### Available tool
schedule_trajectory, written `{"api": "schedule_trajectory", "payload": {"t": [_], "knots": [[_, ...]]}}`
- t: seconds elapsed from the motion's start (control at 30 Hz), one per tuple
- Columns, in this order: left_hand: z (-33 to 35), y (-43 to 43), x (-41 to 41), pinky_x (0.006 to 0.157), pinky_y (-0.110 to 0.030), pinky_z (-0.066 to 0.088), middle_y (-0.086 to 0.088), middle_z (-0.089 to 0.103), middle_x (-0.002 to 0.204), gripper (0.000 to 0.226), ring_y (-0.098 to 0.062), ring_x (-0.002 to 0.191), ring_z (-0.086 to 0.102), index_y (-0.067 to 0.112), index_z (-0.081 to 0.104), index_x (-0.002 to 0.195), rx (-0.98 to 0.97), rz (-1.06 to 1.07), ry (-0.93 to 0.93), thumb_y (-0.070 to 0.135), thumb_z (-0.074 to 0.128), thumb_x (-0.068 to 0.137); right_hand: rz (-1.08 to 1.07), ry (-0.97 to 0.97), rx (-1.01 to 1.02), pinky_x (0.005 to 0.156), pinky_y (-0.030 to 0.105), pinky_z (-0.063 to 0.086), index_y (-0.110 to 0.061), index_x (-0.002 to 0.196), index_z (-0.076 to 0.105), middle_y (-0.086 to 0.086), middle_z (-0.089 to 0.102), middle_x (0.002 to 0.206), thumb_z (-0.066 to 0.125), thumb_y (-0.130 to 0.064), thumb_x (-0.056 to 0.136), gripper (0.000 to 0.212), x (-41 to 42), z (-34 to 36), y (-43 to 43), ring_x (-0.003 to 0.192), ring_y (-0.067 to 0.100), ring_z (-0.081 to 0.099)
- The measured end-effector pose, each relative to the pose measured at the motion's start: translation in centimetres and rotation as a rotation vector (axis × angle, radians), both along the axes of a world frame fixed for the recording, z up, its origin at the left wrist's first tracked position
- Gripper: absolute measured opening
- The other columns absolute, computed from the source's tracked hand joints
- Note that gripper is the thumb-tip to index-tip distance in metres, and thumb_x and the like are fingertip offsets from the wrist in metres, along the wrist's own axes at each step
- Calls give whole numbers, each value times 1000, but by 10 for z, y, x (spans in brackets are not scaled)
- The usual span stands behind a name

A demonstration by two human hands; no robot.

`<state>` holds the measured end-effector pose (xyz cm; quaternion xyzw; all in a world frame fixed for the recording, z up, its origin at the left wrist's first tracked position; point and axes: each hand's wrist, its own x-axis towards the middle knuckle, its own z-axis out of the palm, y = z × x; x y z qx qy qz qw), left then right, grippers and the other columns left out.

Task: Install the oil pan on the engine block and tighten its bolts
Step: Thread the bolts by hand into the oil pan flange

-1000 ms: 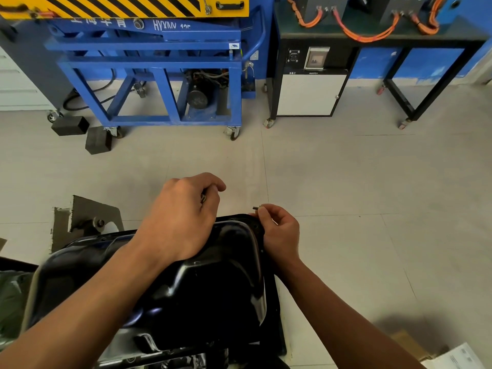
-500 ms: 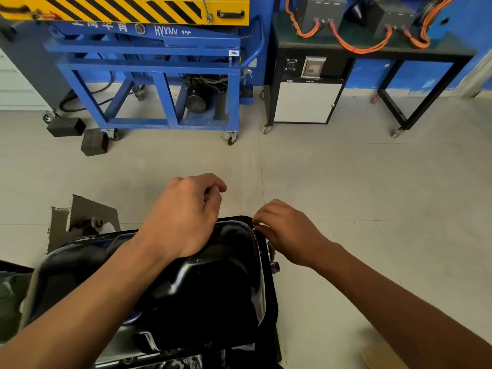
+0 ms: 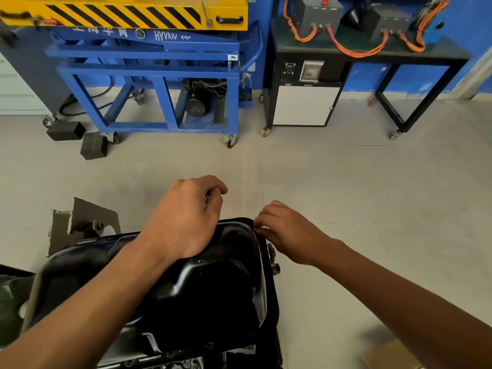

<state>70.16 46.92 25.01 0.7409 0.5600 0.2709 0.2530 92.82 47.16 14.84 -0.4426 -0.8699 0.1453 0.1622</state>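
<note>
Blue cart (image 3: 149,73) at the floor's far left reads "HYXNN", the rest unclear. My left grip (image 3: 183,217) rests on the one black oil pan (image 3: 207,294), curled round small metal bits (image 3: 207,199), hard to make out. My right grip (image 3: 287,233) pinches one bolt (image 3: 255,229) at the pan's far right corner.

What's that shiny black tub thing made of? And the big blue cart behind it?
The oil pan looks like pressed steel with glossy black paint: it mirrors the light in bright streaks and has smooth stamped curves. The blue cart looks like painted steel bars, duller, with straight square edges, though the paint hides the metal itself.
</note>
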Motion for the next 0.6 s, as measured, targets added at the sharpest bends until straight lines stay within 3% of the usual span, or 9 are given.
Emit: {"api": "schedule_trajectory", "payload": {"t": [0.27,0.43,0.6], "knots": [[1,-1,0,46,-17,34,8,43,38,26,-15,38,39,14,71,102,5,-7,5,10,45,100,-14,-178,-93,80,37,45,-13,113,68,3,61,101,47,-27,104,27,-14,17,3,98,20,49],[0,-1,0,48,-19,34,11,45,40,26,-11,40,42,16,71,103,4,1,4,13,45,100,-109,-247,-141,66,39,42,-8,90,63,5,56,82,45,-25,101,27,-26,24,1,80,23,50],[1,0,0,49,-14,32,13,47,40,26,-11,42,45,15,71,101,17,-6,13,11,45,99,-196,-239,-140,52,33,22,-12,74,45,-1,41,66,47,-27,99,29,-31,22,-3,64,23,43]]}}
